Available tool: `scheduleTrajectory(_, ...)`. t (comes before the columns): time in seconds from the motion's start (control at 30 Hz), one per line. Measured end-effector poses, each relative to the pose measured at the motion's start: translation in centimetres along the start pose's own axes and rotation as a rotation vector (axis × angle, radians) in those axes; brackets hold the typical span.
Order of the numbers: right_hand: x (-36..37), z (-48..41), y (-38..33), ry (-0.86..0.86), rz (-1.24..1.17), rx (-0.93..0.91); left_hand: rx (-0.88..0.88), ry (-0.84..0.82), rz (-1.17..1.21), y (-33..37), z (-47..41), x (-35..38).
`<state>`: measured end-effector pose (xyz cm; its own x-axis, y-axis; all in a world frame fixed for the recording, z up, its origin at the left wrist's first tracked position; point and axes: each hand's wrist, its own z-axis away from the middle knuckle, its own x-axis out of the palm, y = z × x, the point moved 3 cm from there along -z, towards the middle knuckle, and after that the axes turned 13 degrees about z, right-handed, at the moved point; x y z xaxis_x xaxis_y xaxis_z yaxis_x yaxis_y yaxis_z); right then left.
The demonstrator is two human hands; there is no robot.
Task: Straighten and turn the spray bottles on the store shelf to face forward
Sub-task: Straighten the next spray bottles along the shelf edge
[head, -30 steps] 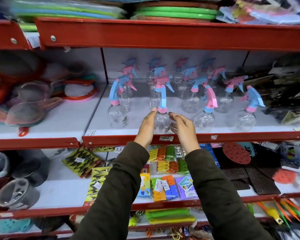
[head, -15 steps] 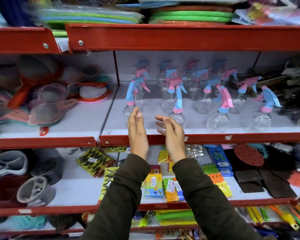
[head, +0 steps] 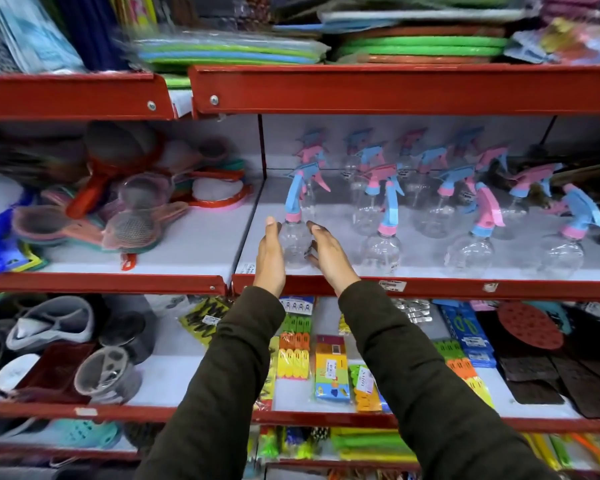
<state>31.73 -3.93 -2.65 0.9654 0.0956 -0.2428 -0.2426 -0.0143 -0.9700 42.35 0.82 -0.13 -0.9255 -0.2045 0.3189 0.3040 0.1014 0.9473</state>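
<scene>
Left hand (head: 270,257) and right hand (head: 329,255) are flanking the leftmost front spray bottle (head: 296,233), which is standing upright at the front-left corner of the shelf (head: 465,287). Fingers on both are lying straight and pressed together, palms facing inward; contact with the clear body is unclear. Other bottles are standing in rows to its right.

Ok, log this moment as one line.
left hand: open beside leftmost front bottle | right hand: open, other side | bottle upright, ungripped
</scene>
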Motion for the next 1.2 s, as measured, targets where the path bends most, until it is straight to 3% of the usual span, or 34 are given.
scheduleTrajectory(0.37, 0.3, 4.8, 0.0, 0.066, 0.025, -0.098, 0.061, -0.126, -0.043, 0.7, 2.2, -0.6)
scheduleTrajectory(0.53, 0.1, 5.1, -0.5, 0.183, 0.081, -0.111, 0.141, 0.073, -0.130, 0.4, 2.9, -1.2)
scheduleTrajectory(0.73, 0.5, 4.2, -1.9, 0.096, 0.073, -0.076, 0.111, 0.037, -0.154, 0.3, 2.7, -0.9)
scheduleTrajectory(1.2, 1.2, 6.7, -0.7, 0.159, 0.058, -0.106, 0.002, -0.033, -0.124, 0.7, 1.1, -0.9)
